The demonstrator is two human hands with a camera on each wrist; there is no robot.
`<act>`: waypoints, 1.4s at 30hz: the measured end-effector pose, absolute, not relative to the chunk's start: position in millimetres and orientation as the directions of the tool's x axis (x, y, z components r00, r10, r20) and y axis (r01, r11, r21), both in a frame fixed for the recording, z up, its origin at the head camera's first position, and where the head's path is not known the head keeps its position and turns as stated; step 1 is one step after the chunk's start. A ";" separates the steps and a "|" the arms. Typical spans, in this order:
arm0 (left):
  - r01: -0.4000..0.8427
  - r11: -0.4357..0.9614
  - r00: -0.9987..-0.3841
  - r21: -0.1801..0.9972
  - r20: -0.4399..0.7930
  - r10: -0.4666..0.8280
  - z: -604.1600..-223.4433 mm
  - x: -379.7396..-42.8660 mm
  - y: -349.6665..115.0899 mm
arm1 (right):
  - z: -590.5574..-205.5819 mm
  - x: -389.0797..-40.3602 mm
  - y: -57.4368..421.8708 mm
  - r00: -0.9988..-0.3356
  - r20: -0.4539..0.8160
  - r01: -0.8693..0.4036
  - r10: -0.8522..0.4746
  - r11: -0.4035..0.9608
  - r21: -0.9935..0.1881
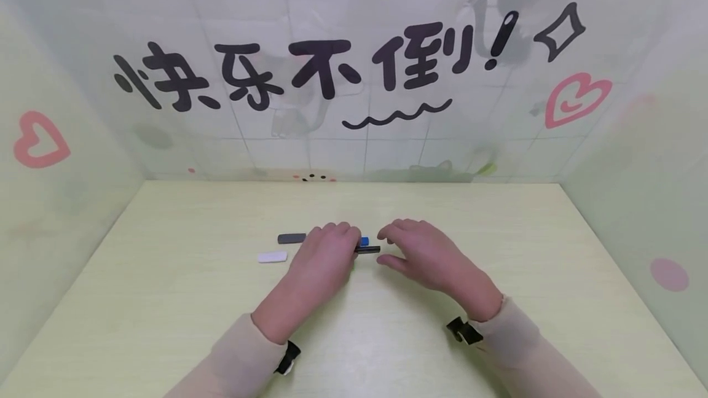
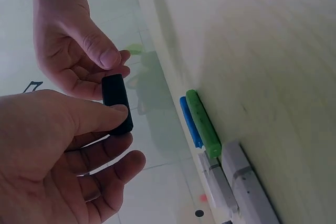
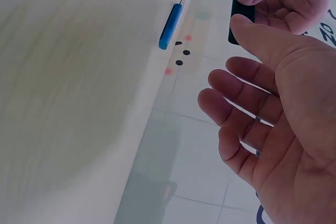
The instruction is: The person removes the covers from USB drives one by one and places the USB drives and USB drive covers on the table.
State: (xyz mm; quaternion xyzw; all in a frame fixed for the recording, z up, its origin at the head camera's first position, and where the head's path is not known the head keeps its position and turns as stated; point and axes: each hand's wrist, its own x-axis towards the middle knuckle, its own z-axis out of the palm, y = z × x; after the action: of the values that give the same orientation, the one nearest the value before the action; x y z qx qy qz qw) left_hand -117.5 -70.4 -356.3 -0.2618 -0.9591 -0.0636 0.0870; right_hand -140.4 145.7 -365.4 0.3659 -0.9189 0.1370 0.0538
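My left hand (image 1: 326,257) pinches a small black bar (image 1: 367,250) between thumb and fingertips, above the table in the wrist views. The bar is flat and rectangular, with rounded corners in the left wrist view. My right hand (image 1: 428,253) is just right of it, fingers loosely bent and parted from the thumb. In the right wrist view its thumb tip overlaps the bar's near end. Beyond the left hand lies a blue stick (image 3: 170,26), and beside it a thicker green stick (image 2: 203,124), hidden in the head view by that hand.
To the left of the left hand, a dark grey bar (image 1: 291,238) and a white bar (image 1: 272,257) lie on the pale wooden table (image 1: 166,324). Printed wall panels stand at the back and both sides. Each wrist carries a black strap (image 1: 464,330).
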 end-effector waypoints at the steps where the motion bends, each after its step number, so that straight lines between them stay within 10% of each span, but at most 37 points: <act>1: 0.514 0.855 -0.847 0.074 0.203 0.492 -357.6 -116.9 -70.2 | -366.0 -140.2 144.7 -0.724 0.198 -0.690 -0.661 0.692 -0.213; 42: 0.625 0.757 -0.766 0.191 0.336 0.548 -376.0 -115.0 -66.9 | -377.7 -138.4 135.6 -0.646 0.270 -0.761 -0.714 0.572 -0.306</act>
State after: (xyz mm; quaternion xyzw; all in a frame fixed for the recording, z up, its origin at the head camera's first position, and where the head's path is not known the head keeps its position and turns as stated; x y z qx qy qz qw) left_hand -115.0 -66.9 -376.0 -0.3162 -0.9280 -0.1474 0.1307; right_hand -138.4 135.6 -377.7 0.4168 -0.8847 0.2004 0.0583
